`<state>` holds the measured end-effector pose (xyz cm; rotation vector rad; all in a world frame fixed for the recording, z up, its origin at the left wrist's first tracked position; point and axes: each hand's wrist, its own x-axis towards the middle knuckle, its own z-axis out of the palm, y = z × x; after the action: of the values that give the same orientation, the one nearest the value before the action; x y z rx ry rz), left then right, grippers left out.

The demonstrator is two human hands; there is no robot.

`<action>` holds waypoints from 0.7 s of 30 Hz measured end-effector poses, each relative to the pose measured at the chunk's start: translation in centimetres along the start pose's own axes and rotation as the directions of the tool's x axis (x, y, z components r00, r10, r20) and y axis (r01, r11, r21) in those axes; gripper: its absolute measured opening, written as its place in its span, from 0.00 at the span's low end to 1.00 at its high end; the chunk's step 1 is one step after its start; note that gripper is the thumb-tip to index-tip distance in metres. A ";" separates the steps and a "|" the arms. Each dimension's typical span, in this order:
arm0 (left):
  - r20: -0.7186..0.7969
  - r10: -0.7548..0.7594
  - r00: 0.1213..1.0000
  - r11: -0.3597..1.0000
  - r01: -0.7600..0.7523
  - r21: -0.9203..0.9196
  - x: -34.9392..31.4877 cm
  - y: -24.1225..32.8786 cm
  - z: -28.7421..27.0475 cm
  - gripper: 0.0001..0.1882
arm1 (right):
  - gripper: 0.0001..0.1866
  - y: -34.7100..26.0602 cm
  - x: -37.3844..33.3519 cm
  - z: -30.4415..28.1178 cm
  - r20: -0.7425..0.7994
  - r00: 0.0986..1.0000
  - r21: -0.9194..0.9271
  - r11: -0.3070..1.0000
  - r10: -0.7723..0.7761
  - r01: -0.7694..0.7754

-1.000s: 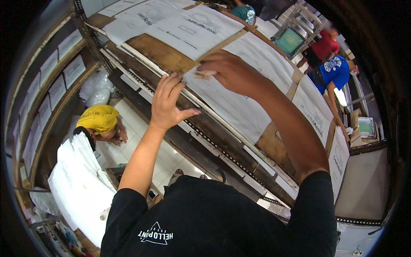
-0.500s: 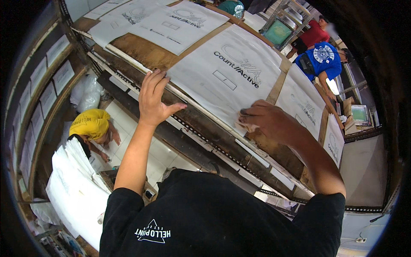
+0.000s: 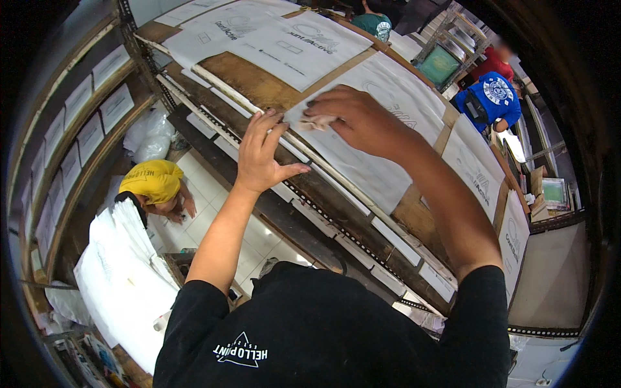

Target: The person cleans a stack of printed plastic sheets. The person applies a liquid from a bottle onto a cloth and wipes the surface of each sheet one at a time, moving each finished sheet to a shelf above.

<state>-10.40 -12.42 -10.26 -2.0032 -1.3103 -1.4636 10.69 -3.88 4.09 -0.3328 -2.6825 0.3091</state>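
A white printed plastic sheet [image 3: 381,152] lies flat on the brown board [image 3: 249,81], its dark lettering partly covered by my right hand [image 3: 362,116]. Pinched in that hand is a crumpled pale cloth [image 3: 315,122], held against or just above the sheet near its left edge. My left hand [image 3: 264,155] has its fingers apart and holds nothing. Its fingertips rest at the board's near edge, by a pale rail [image 3: 317,158]. Another printed sheet [image 3: 294,48] lies farther left on the board.
More printed sheets [image 3: 462,155] lie along the board to the right. Shelves [image 3: 84,145] with sheets stand at left. Below, a person in yellow [image 3: 152,183] crouches beside a white stack [image 3: 123,278]. A person in blue [image 3: 495,97] works at far right.
My right hand has slid the cloth leftward and away across the sheet. My left hand has shifted a little right, and the whole view has turned slightly.
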 end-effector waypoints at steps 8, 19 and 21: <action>-0.038 -0.001 0.999 0.996 -0.002 -0.087 -0.8 -0.6 0.2 0.53 | 0.17 0.5 2.8 3.3 0.152 0.984 -0.036 0.996 0.090 -0.086; -0.038 0.007 0.999 0.998 -0.009 -0.057 -0.8 -0.8 0.5 0.50 | 0.23 -4.4 -9.6 -4.1 0.427 0.892 -0.013 0.988 0.147 -0.156; -0.045 0.004 0.999 0.997 -0.007 -0.071 -0.9 -0.8 0.6 0.50 | 0.25 -5.8 -11.2 -5.2 0.471 0.851 -0.026 0.968 0.231 -0.249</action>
<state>-10.76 -11.98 -11.45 -2.0037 -1.2504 -1.5641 21.76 -11.60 6.04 -0.6618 -3.1086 0.5801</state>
